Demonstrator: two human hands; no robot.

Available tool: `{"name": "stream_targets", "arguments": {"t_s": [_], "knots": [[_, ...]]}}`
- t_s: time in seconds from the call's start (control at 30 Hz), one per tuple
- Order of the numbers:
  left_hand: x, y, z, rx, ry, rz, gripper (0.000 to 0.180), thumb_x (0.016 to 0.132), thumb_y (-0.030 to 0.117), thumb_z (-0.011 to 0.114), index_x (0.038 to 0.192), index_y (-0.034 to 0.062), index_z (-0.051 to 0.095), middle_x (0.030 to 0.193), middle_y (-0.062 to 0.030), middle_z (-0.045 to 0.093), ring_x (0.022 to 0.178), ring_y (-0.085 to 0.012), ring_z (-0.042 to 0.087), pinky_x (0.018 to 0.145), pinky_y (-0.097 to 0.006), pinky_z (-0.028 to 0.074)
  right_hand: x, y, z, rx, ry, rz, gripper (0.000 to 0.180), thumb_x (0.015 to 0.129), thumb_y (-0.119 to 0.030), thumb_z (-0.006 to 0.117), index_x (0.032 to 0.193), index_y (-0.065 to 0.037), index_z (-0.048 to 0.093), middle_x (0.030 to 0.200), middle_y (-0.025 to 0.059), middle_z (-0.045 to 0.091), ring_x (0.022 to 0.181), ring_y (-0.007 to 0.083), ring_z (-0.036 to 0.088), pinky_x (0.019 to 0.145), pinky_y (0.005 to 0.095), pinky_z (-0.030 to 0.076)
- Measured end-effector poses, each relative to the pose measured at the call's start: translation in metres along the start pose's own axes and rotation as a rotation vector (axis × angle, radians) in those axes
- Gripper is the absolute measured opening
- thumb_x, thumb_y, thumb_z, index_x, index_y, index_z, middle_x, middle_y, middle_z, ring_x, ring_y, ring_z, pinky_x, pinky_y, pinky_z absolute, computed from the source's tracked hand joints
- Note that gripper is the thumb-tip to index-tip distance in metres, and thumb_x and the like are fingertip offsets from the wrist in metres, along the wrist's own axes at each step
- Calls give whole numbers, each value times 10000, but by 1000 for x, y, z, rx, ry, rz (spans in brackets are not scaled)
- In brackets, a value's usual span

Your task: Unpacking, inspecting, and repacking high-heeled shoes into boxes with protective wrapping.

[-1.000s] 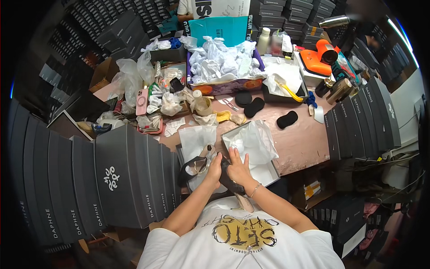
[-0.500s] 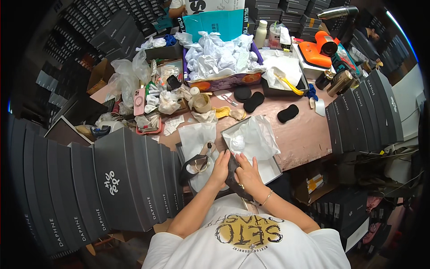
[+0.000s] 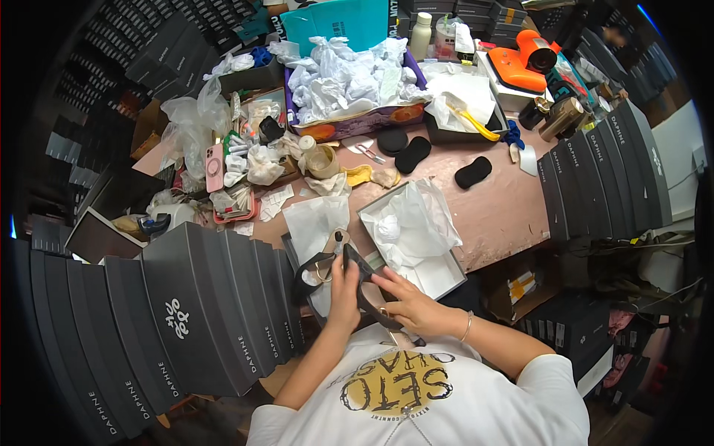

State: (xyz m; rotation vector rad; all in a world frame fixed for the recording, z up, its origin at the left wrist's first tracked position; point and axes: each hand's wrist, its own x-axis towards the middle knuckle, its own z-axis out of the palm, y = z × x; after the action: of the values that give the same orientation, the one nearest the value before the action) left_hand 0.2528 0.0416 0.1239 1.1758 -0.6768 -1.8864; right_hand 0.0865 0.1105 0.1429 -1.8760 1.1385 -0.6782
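Shoe, one, dark, clamped in both my hands: left hand, right hand. One open white box right; three black pads far on bench.

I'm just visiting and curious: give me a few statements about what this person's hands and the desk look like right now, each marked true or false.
1. Both hands hold a dark shoe. True.
2. The open shoe box beside the hands is lined with white tissue paper. True.
3. The right hand rests on the orange tool. False: the orange tool lies far off at the desk's back.
4. The left hand is empty. False: it grips the shoe.
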Motion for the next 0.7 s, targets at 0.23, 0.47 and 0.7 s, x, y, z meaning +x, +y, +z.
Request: {"name": "stream_targets", "arguments": {"t_s": [0.23,0.47,0.7], "knots": [[-8,-38,-30,-361,-77,-275,411,901,234,420,1140,-83,526,1038,-228,632,977,-324,630,871,-425,522,50,90,-23,60,378,374,276,813,-42,528,1074,-20,614,1014,189,630,906,349,617,816,400,491],[-14,-35,-46,-383,-89,-450,510,978,364,335,1229,-67,443,1126,-306,587,1001,-386,617,863,-443,524,86,194,25,-313,482,329,449,784,-32,604,1218,4,494,1048,220,598,922,350,612,835,385,502],[-38,-41,-29,-370,-199,-383,640,831,-38,513,1401,146,288,1229,-148,495,1077,-265,570,882,-463,515,42,2,-31,350,13,281,314,800,-112,655,1094,-46,565,1021,108,598,858,197,618,721,292,503]]}}
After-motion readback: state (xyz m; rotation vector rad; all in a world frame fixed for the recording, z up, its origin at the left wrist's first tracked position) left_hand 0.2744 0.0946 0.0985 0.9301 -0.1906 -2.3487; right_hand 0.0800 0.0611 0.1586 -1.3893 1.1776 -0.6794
